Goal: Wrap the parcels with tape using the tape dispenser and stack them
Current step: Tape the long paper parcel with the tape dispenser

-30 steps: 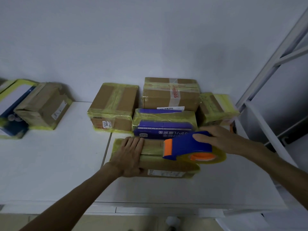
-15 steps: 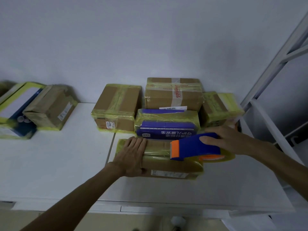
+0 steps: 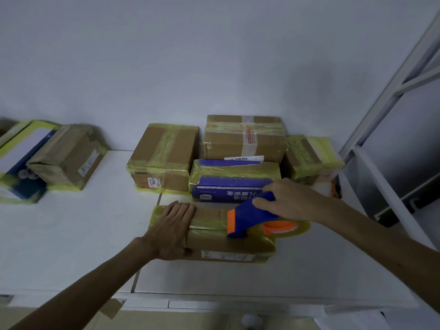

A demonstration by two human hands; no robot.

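A flat brown parcel (image 3: pixel 228 246) with yellowish tape lies on the white table (image 3: pixel 71 246) in front of me. My left hand (image 3: pixel 172 228) presses flat on its left end, fingers straight. My right hand (image 3: pixel 289 201) grips the blue and orange tape dispenser (image 3: pixel 252 216), which sits on the parcel's right part with its clear tape roll (image 3: pixel 283 228) over the right end. Behind it stand wrapped parcels: a blue one (image 3: pixel 234 184), a brown one (image 3: pixel 164 158), a taller one (image 3: pixel 245 139) and a yellow-taped one (image 3: pixel 312 158).
At the far left of the table lie a brown parcel (image 3: pixel 69 158) and a blue and white box (image 3: pixel 19 160), both taped. A white metal rack (image 3: pixel 390 129) rises at the right. The table's front edge is close to me.
My right hand has drawn the tape dispenser to the right along the parcel's top. My left hand has stayed pressed on the left end.
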